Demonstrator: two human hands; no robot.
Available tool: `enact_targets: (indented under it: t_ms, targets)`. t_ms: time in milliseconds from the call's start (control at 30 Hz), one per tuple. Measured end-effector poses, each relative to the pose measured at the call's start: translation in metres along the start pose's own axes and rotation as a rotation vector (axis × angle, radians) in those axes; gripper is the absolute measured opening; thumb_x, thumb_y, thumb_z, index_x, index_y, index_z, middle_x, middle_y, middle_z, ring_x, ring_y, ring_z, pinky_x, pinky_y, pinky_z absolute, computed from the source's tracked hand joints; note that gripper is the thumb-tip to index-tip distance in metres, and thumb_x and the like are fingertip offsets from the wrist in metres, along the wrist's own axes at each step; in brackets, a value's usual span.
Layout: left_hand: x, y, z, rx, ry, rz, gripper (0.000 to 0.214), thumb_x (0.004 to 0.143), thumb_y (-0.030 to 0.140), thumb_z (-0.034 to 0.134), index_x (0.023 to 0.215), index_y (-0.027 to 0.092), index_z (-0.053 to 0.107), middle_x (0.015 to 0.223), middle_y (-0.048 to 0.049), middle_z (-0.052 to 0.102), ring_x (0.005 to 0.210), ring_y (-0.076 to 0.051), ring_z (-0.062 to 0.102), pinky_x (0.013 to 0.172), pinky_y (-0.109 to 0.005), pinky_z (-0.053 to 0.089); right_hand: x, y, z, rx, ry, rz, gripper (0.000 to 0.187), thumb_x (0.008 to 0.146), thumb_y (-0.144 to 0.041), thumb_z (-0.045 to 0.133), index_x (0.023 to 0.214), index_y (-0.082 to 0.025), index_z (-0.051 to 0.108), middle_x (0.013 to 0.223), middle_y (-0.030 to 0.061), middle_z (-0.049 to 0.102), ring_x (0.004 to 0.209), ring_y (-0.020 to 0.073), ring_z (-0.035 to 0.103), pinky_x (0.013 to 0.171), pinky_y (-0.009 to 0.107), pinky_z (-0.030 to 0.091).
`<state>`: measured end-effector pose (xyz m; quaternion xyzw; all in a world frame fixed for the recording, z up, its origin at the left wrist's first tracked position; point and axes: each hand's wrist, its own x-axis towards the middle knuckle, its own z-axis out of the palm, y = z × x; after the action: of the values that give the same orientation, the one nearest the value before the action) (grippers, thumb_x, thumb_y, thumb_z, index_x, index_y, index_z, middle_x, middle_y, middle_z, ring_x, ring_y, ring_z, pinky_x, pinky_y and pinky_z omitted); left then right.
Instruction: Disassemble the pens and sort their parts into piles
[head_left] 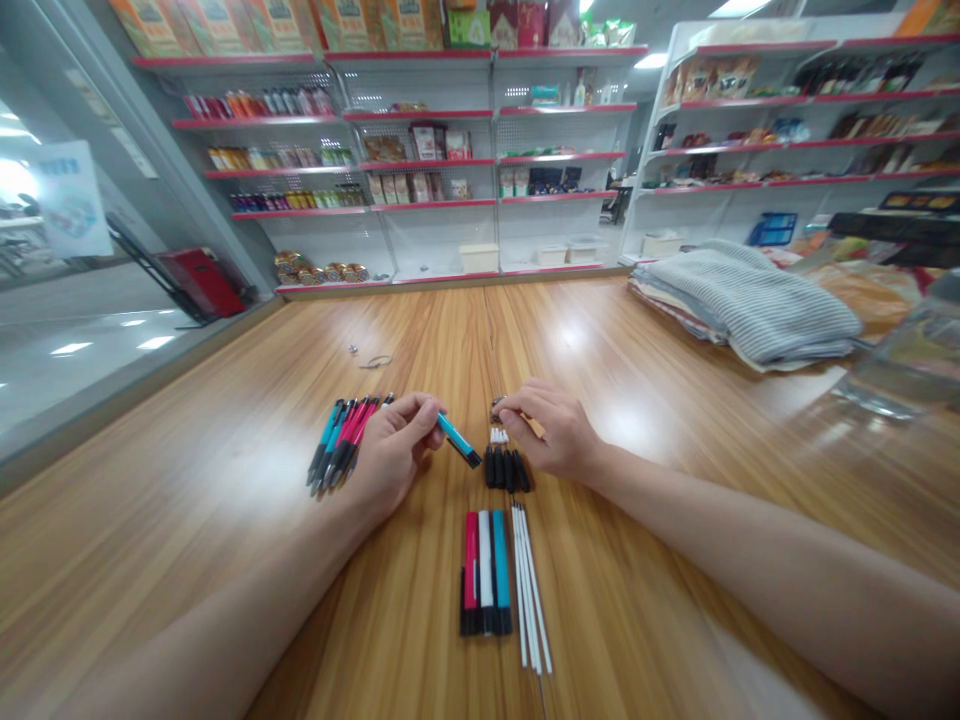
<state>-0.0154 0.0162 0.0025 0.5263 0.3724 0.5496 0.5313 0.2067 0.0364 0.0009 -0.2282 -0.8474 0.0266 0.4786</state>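
Between the thumb and fingers of my left hand [401,440] is a blue pen barrel [459,441] with a black end, tilted down to the right. My right hand [555,425] reaches over a small pile of dark metallic parts, perhaps springs [497,407]. Its fingertips touch or hover just above the pile; the thumb is apart from them. Just below lie small white pieces [499,436] and several black grips [507,468]. Nearer me are a red barrel [471,560], a white barrel [485,560], a blue barrel [500,560] and several thin white refills [529,590].
Several pens [341,440] in blue and red lie left of my left hand, partly covered by it. Farther back are a thin loop [376,361] and a tiny part [352,349]. Folded cloths [750,300] and a clear container [900,360] stand right. Stocked shelves [420,160] rise behind the table.
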Motion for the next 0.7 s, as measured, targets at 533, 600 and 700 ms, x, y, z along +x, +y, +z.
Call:
enact_targets:
  t_ms: [533,600,700]
  targets:
    - [-0.013,0.056,-0.006,0.71,-0.847,-0.691,0.027,0.082,0.045,0.056,0.087,0.019,0.055,0.061,-0.0007,0.064,0.038,-0.009,0.042,0.038,-0.019,0.028,-0.002,0.004,0.002,-0.018,-0.022,-0.003,0.01,0.087,-0.017,0.052,0.086,-0.015,0.061,0.074,0.0051,0.06,0.071,0.0161,0.051,0.068,0.031,0.042]
    - [-0.014,0.052,-0.007,0.728,-0.818,-0.687,0.026,0.082,0.043,0.056,0.09,0.019,0.052,0.062,-0.0008,0.066,0.037,-0.009,0.044,0.037,-0.019,0.028,-0.002,0.005,0.002,-0.021,-0.027,-0.007,0.01,0.087,-0.017,0.052,0.085,-0.015,0.061,0.073,0.005,0.06,0.071,0.0162,0.051,0.068,0.031,0.042]
    - [-0.014,0.048,-0.008,0.736,-0.779,-0.685,0.029,0.081,0.043,0.058,0.094,0.019,0.049,0.063,-0.0008,0.067,0.036,-0.01,0.046,0.036,-0.019,0.03,-0.002,0.005,0.003,-0.025,-0.022,-0.011,0.011,0.087,-0.018,0.051,0.085,-0.015,0.062,0.073,0.005,0.06,0.071,0.0163,0.051,0.067,0.031,0.042]
